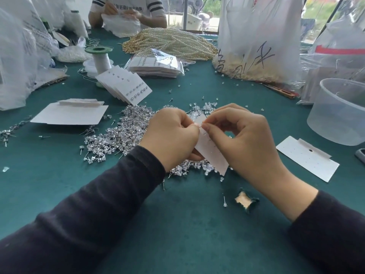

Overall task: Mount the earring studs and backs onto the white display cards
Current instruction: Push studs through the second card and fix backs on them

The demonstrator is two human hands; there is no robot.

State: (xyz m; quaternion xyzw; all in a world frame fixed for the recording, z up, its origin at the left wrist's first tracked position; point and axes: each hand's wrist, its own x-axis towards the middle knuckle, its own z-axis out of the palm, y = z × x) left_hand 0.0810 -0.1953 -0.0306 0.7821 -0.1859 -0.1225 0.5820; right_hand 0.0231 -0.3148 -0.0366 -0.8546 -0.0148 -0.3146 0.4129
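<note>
A white display card (212,155) is held on edge between both hands above a pile of silver earring studs (120,133). My left hand (171,135) grips the card's left side, thumb and forefinger pinched at its top. My right hand (245,139) pinches a thin stud pin (201,126) against the card near its upper edge. Clear earring backs (205,107) lie scattered just beyond the hands. A fanned stack of filled cards (126,85) rests at the left rear. A blank card (308,158) lies flat at the right.
The green table (177,224) has a torn hole (245,201) near a loose stud (224,202). A clear plastic tub (339,109) stands at right, a flat white card tray (69,113) at left. Pearl strands (171,42), bags and a thread spool (100,58) fill the back, where another person works.
</note>
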